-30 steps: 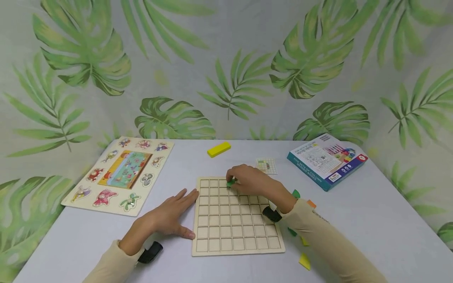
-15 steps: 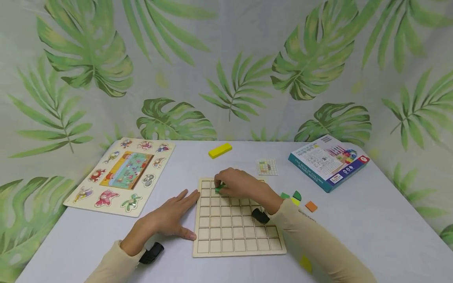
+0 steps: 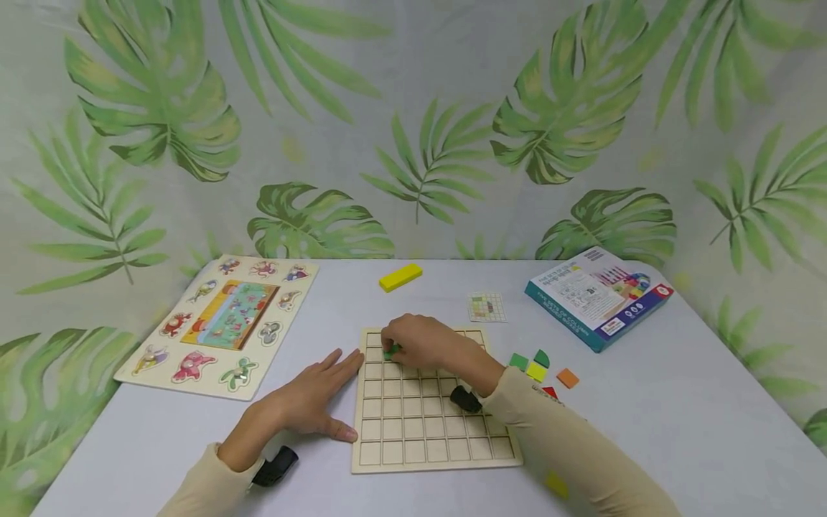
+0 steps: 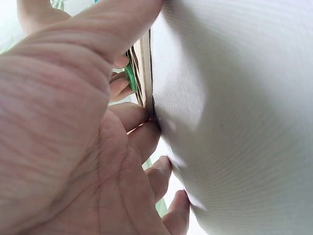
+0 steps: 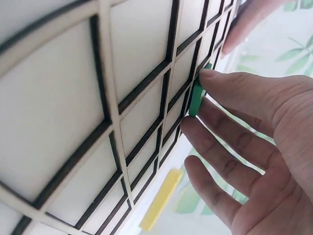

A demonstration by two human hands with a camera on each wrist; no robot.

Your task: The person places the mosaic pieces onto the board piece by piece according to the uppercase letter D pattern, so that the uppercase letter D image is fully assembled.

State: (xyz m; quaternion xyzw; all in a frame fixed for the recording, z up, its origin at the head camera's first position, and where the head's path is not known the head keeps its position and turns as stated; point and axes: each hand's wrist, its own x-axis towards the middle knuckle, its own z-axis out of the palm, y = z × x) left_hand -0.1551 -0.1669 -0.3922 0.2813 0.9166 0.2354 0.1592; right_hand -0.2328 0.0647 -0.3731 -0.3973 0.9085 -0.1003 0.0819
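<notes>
A wooden grid board [image 3: 415, 451] of square cells lies in the middle of the table. Along its left edge my left hand [image 3: 309, 399] is spread, fingertips and thumb touching the board's side. In the left wrist view, that hand's fingertips [image 4: 146, 134] rest on the white cloth by the board's rim. My right hand [image 3: 423, 342] is over the upper left of the grid, pinching a small green tile [image 5: 196, 98] between thumb and fingers. The tile stands tilted against the grid in the right wrist view; whether it sits in a cell I cannot tell.
Right of the board lie loose tiles: green [image 3: 519, 361], a green quarter circle [image 3: 541, 357], yellow [image 3: 536, 370], orange [image 3: 568, 378], red [image 3: 550, 392]. Behind are a yellow block [image 3: 400, 277], a pattern card [image 3: 487, 307] and a box [image 3: 597, 298]. An animal puzzle [image 3: 220, 380] lies left.
My right hand has moved left across the top of the board with the green tile, uncovering loose tiles on the right. The left hand stays at the board's edge.
</notes>
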